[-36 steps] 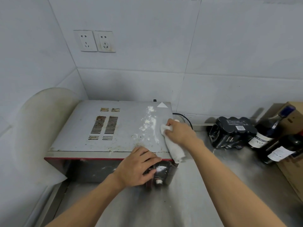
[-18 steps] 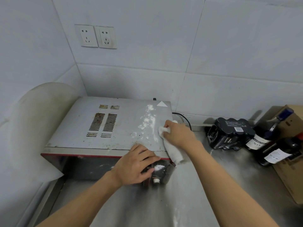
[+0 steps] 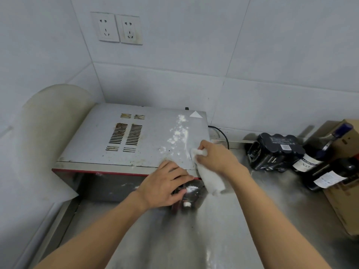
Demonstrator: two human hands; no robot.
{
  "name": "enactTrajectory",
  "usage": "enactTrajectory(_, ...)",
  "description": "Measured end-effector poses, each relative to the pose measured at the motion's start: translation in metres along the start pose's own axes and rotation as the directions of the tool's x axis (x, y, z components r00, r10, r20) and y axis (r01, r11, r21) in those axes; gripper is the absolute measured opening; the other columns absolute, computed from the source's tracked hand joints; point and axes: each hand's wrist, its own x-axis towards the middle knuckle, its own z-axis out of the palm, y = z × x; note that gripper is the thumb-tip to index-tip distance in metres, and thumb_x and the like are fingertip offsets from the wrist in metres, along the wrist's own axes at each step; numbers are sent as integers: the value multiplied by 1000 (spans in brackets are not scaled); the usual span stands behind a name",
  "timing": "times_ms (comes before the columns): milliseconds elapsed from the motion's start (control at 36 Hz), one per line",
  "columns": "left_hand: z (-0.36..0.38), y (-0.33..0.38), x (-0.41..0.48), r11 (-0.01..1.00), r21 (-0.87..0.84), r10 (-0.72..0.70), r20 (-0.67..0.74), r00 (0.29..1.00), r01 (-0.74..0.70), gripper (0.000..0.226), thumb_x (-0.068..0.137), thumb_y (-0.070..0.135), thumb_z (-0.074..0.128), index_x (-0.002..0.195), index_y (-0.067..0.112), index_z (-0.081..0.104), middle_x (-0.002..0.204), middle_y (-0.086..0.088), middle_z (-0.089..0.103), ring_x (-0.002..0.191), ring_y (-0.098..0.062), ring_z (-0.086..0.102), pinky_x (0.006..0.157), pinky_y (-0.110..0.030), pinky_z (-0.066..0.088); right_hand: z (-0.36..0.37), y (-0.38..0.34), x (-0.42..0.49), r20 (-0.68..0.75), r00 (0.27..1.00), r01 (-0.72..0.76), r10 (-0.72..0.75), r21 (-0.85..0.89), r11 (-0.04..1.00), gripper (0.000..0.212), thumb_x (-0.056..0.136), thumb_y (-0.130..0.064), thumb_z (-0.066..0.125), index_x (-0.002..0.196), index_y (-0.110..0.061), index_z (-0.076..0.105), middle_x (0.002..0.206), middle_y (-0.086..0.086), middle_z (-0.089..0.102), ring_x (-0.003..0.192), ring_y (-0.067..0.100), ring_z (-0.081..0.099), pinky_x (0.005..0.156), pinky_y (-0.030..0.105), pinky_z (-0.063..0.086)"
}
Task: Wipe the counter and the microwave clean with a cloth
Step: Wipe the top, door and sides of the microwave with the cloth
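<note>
A grey microwave [image 3: 93,144] with a red front edge stands in the corner on the steel counter [image 3: 194,239]. White powder [image 3: 178,134] is strewn over the right part of its top. My right hand [image 3: 215,156] grips a white cloth [image 3: 209,177] at the top's right edge, beside the powder; the cloth's tail hangs down the side. My left hand [image 3: 165,185] rests over the front right corner, fingers draped down the control panel.
A black shrink-wrapped pack of cans [image 3: 272,152], dark bottles [image 3: 318,160] and a cardboard box [image 3: 347,191] crowd the counter's right side. A black cord [image 3: 221,133] runs behind the microwave. A pale round board [image 3: 44,136] leans against the left wall. Two sockets [image 3: 118,28] sit above.
My right hand with the cloth has slid a little toward the front along the right edge of the microwave top. My left hand has stayed on the front corner.
</note>
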Motion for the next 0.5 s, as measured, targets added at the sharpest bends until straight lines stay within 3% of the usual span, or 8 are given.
enactTrajectory(111, -1, 0, 2, 1000, 4, 1, 4, 1000, -1, 40, 93, 38, 69, 129, 21, 71, 114, 5, 68, 98, -21, 55, 95, -37, 46, 8, 6, -13, 76, 996, 42, -39, -32, 999, 14, 90, -47, 51, 100, -39, 45, 99, -4, 65, 96, 25, 60, 82, 43, 53)
enactTrajectory(278, -2, 1, 2, 1000, 3, 1, 2, 1000, -1, 39, 93, 38, 70, 127, 20, 72, 113, 5, 68, 98, -21, 55, 96, -37, 46, 1, -3, 9, -179, 984, -17, 25, 46, 999, 25, 97, -38, 50, 120, -29, 53, 109, 6, 62, 99, 31, 59, 77, 40, 48)
enactTrajectory(389, -2, 2, 2, 1000, 5, 3, -16, 1000, -3, 38, 92, 36, 70, 126, 20, 72, 112, 4, 68, 97, -21, 55, 96, -37, 46, -2, -9, 15, -150, 987, -43, 51, 57, 997, 25, 99, -35, 48, 123, -26, 52, 112, 7, 59, 94, 28, 51, 74, 38, 45)
enactTrajectory(500, -1, 2, 2, 1000, 8, 3, -21, 1000, -3, 38, 92, 36, 70, 126, 21, 72, 112, 5, 67, 96, -22, 56, 95, -37, 46, 5, -3, -3, -63, 998, -18, 17, -14, 1000, 26, 97, -43, 50, 119, -30, 49, 104, 4, 63, 101, 31, 58, 81, 40, 50)
